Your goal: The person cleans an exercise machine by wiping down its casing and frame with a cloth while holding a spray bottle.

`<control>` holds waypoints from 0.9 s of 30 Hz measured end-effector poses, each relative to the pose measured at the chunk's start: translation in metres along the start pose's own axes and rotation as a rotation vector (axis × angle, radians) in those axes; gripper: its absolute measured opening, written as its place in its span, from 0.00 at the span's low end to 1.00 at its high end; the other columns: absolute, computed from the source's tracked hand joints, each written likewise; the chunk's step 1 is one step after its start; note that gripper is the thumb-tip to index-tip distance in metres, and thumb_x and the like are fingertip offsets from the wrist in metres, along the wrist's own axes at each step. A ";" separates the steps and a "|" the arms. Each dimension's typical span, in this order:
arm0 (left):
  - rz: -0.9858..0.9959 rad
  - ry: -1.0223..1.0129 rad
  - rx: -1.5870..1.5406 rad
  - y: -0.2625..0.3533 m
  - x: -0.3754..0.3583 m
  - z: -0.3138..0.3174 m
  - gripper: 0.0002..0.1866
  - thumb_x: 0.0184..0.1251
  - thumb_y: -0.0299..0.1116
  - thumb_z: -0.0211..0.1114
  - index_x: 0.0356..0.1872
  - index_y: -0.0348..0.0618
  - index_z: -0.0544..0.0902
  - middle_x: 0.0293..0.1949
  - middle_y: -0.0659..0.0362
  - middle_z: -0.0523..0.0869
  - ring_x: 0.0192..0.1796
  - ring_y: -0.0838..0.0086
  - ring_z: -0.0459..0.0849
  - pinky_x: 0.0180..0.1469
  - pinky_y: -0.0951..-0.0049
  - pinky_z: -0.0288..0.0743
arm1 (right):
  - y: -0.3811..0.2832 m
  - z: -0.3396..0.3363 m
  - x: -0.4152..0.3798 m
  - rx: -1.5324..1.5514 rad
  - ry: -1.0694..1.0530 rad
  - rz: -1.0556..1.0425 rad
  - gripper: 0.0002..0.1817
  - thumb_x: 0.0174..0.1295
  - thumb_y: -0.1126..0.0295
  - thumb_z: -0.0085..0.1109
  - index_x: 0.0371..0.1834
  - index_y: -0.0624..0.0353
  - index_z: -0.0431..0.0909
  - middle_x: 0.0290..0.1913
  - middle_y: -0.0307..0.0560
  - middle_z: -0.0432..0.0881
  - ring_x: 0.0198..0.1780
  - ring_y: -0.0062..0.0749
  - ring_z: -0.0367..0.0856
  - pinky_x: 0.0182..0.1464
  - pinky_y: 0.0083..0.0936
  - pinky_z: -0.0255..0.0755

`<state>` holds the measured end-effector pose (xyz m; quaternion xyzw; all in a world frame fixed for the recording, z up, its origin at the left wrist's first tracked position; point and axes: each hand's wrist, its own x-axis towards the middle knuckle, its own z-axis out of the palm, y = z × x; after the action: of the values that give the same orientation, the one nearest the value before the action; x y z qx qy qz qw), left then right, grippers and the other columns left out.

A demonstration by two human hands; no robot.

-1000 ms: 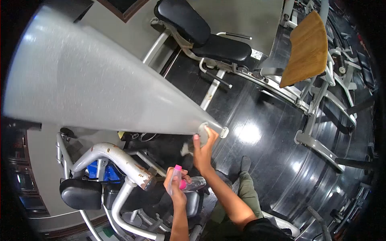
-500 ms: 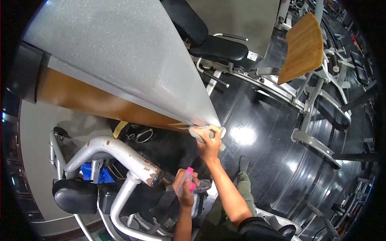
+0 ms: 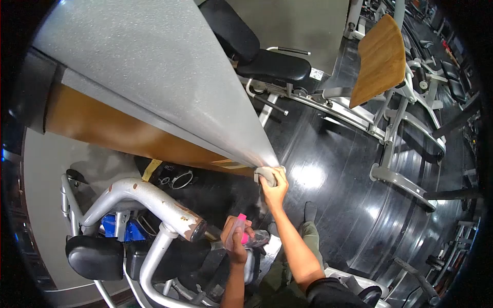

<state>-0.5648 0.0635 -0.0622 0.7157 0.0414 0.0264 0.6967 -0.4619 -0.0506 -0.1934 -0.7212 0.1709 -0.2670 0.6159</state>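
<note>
My right hand point(image 3: 275, 191) is closed around a grey cloth point(image 3: 265, 175) and presses it to the narrow lower end of a tall silver-grey panel point(image 3: 154, 66). The panel has a brown side face point(image 3: 128, 134) along its left. Lower down, my left hand point(image 3: 234, 240) grips a spray bottle point(image 3: 258, 238) with a pink nozzle and collar and a clear body. The bottle is apart from the panel, beside the black pad of a machine. My left fingers partly cover the bottle's head.
A chipped silver tube frame point(image 3: 154, 197) with black pads point(image 3: 95, 257) stands close on the left. Beyond the panel is a black-seated machine point(image 3: 277, 64). Another machine with a wooden board point(image 3: 379, 59) stands at right on the shiny black floor point(image 3: 334, 179).
My right hand and the cloth have shifted slightly right and down around the panel's end, toward its brown side edge. The left hand keeps its hold on the bottle. The view has moved slightly.
</note>
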 end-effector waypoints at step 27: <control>-0.067 -0.072 0.016 -0.009 0.001 0.030 0.22 0.73 0.45 0.49 0.35 0.33 0.79 0.35 0.55 0.76 0.27 0.72 0.79 0.34 0.68 0.75 | 0.063 -0.003 0.100 0.240 -0.321 0.346 0.21 0.65 0.59 0.53 0.53 0.63 0.81 0.56 0.52 0.77 0.57 0.37 0.78 0.61 0.29 0.68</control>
<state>-0.5613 0.0343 -0.0720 0.7200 0.0407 -0.0230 0.6924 -0.3782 -0.1224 -0.2375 -0.6361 0.1590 -0.0585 0.7528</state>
